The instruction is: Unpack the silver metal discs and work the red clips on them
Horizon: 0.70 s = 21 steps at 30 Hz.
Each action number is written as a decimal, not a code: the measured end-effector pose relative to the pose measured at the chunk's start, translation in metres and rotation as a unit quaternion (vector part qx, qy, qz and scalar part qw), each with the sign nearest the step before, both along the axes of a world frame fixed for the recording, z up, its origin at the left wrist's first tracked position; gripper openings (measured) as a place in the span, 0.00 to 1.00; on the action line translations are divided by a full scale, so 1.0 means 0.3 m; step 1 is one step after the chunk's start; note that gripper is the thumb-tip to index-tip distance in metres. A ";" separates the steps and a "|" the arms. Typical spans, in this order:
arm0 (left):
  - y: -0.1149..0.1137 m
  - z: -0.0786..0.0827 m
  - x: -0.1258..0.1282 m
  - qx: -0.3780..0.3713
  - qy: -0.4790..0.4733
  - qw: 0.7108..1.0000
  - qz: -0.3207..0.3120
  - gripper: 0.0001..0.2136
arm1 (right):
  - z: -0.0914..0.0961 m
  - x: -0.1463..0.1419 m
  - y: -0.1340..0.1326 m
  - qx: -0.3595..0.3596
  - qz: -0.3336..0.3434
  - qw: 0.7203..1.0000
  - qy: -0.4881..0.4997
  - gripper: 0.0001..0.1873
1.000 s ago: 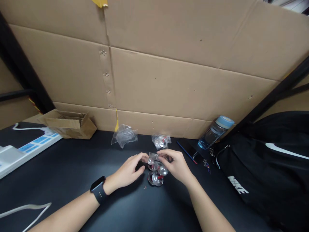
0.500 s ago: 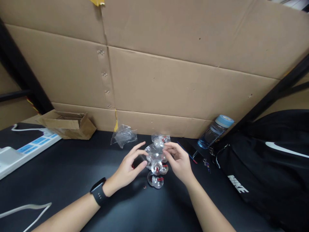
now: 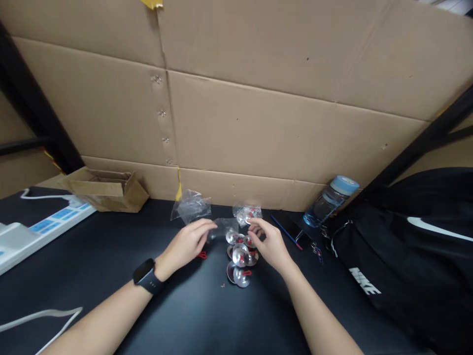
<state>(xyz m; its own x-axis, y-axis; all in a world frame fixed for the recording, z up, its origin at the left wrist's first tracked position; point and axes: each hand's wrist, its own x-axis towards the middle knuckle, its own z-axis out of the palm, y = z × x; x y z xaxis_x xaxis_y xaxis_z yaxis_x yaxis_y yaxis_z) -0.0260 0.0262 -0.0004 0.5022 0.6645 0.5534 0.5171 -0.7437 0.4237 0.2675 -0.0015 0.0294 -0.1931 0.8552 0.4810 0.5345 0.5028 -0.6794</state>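
Silver-coloured, dome-shaped metal discs w/ red loops (image 3: 241,255) sit in a heap btwn two bare hands, some overlapping, prob. b/c their curved faces nest & slide together. At the heap's far left edge, the left hand (image 3: 186,241) has fingers & thumb nearly closed, apparently pinching a limp, see-through plastic bag (image 3: 223,227); its edge is at the fingertips, likely pinched there b/c thin film offers little else to grasp. Across the heap, the right hand (image 3: 269,241) is half-curled, thumb apart from fingers, no clear hold visible; its fingertips hover nr the farthest discs, seemingly poised so as not to press on the pile. Just below the left grip lies a thin red loop (image 3: 202,255); whether a disc hangs from it, hidden under the hand, can't tell. Just beyond the right fingertips: a clear plastic packet w/ silver & red contents (image 3: 247,215). Past the left grip, a crumpled transparent plastic wrapper (image 3: 191,205) rests nr the cardboard wall (image 3: 258,123), perhaps put there to free the work area.
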 end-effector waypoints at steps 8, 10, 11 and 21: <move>0.093 -0.009 -0.128 0.095 0.164 0.958 0.217 0.15 | -0.103 0.129 0.091 -0.019 -0.094 0.972 -0.215 0.20; 0.081 -0.004 -0.117 0.111 0.178 0.946 0.245 0.14 | -0.128 0.136 0.106 -0.046 -0.095 0.962 -0.250 0.25; 0.073 0.000 -0.108 0.115 0.182 0.943 0.255 0.14 | -0.137 0.135 0.113 -0.057 -0.090 0.959 -0.261 0.27; 0.025 0.033 -0.057 0.123 0.168 0.947 0.243 0.17 | -0.127 0.104 0.136 -0.046 -0.103 0.957 -0.267 0.23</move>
